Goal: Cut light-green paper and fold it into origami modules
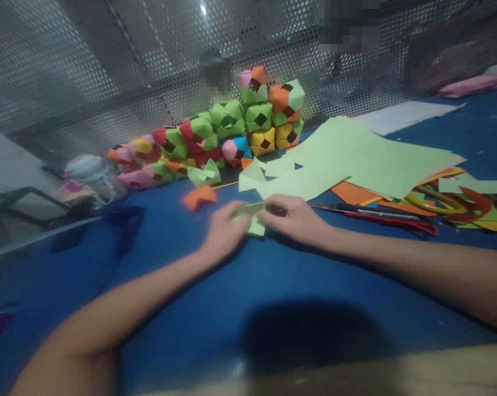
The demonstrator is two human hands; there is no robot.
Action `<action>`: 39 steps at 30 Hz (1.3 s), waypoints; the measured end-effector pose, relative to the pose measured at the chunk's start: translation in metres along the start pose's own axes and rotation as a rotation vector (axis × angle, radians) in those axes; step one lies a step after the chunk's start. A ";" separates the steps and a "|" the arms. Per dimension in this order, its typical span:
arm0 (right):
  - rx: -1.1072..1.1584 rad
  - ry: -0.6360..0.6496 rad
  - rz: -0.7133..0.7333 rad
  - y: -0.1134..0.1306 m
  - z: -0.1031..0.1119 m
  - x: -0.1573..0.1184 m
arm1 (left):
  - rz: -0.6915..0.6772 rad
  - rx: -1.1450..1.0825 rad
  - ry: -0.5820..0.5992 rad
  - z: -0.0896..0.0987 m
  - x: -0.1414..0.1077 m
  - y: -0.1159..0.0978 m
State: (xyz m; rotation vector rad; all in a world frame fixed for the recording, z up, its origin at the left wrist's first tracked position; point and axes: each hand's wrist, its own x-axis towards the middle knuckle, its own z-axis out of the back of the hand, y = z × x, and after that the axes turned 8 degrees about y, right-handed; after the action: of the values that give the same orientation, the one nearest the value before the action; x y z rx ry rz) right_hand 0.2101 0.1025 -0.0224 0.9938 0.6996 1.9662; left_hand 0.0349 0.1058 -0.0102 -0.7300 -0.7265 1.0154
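Observation:
A small piece of folded pale green paper [256, 226] is pinched between my two hands, low over the blue table. My left hand [228, 228] grips its left side, the thumb toward the right. Closed on its right side, my right hand [291, 217] has the fingers curled over the upper edge. My fingers hide part of the folds. Just beyond my left hand lies a folded orange paper piece [199, 198], with a pale green folded piece [205, 173] behind it. Pale green paper sheets [355, 157] spread past my right hand.
Stacked paper blocks [198, 135] in several colours line the perforated metal panel [157, 71]. Right of my hands lie a dark cutter-like tool [376, 210], red-handled scissors [421, 224] and yellow rings [438, 202]. A glue gun-like dark blue object [124, 220] is blurred at left.

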 end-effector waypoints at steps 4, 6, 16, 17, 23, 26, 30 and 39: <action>-0.044 -0.004 0.046 -0.005 -0.003 0.000 | -0.037 0.053 0.020 -0.001 -0.002 -0.003; -0.070 -0.020 0.079 -0.006 -0.004 0.000 | -0.030 0.055 0.039 -0.002 -0.003 -0.005; 0.011 0.021 -0.010 0.001 0.001 0.000 | 0.041 -0.018 0.052 -0.001 0.002 0.002; 0.059 0.022 -0.048 0.003 0.002 0.000 | 0.062 -0.044 0.023 -0.001 0.003 0.003; 0.202 0.012 -0.180 0.005 0.007 0.002 | 0.115 -0.141 -0.059 0.000 0.005 0.009; 0.130 0.075 -0.218 0.005 0.005 0.001 | 0.102 -0.110 -0.056 0.000 0.004 0.008; 0.037 0.120 -0.190 0.003 0.001 0.001 | 0.052 -0.047 -0.042 -0.001 0.002 0.004; -0.071 0.061 -0.012 -0.005 -0.002 0.000 | -0.008 0.056 -0.004 -0.002 0.000 -0.002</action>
State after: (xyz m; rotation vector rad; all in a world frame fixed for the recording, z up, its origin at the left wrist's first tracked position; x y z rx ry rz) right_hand 0.2102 0.1050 -0.0266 0.8887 0.6633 2.0037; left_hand 0.0375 0.1045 -0.0103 -0.6761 -0.7011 1.0262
